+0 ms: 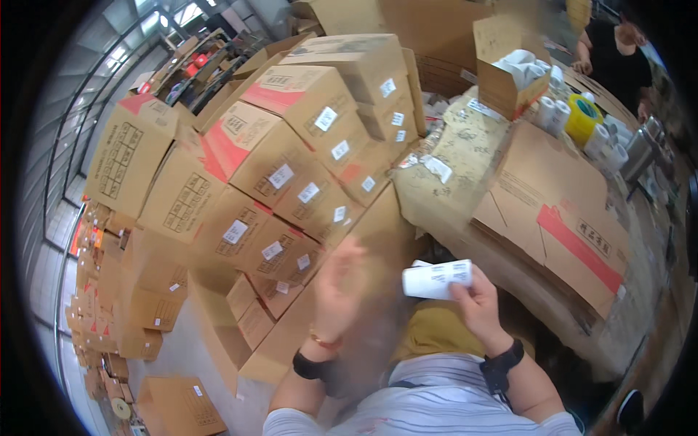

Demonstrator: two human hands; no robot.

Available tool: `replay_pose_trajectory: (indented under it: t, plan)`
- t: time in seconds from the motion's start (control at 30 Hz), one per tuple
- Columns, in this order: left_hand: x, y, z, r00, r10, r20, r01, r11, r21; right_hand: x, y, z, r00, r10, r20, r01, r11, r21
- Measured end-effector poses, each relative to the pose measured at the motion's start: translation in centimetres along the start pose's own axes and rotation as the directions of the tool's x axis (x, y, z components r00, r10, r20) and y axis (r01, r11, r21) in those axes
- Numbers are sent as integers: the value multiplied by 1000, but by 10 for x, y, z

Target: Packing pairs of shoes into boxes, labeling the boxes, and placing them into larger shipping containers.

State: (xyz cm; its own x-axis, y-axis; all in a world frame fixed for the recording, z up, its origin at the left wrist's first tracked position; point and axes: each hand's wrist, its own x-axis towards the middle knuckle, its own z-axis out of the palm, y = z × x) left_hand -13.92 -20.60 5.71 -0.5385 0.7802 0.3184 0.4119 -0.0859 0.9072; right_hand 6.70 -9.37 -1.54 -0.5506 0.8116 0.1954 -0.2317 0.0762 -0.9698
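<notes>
My right hand is closed on a folded strip of white printed labels, thumb on top, in front of my waist. My left hand, smeared by motion, is raised beside the stacked cartons; its fingers are too blurred to read. Behind it, several brown cardboard cartons stand in a tall stack, many with a small white label on the side. An open carton with smaller boxes inside lies just left of my left hand.
To the right, a worktable bears flattened cartons, yellow tape, white rolls and an open box of white material. Another person stands beyond. More cartons are piled at far left; one sits on the floor.
</notes>
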Motion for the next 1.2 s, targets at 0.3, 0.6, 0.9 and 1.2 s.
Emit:
replay_pose_trajectory:
  t: [0.3, 0.6, 0.9, 1.2]
  plan:
    - [2, 19, 48, 948, -11, 318, 2, 1000, 29, 9, -36, 6, 917, -316, 243, 385, 861, -333]
    - [-5, 16, 50, 797, 578, 173, -583, 663, 469, -5, -1, 12, 999, 26, -21, -29, 989, -147]
    - [13, 21, -16, 784, 435, -442, -331, 896, 295, 11, -2, 8, 967, 150, -204, -138, 988, 71]
    - [49, 57, -113, 869, -50, -492, -195, 880, -434, 9, -1, 7, 977, 152, -151, -145, 988, 55]
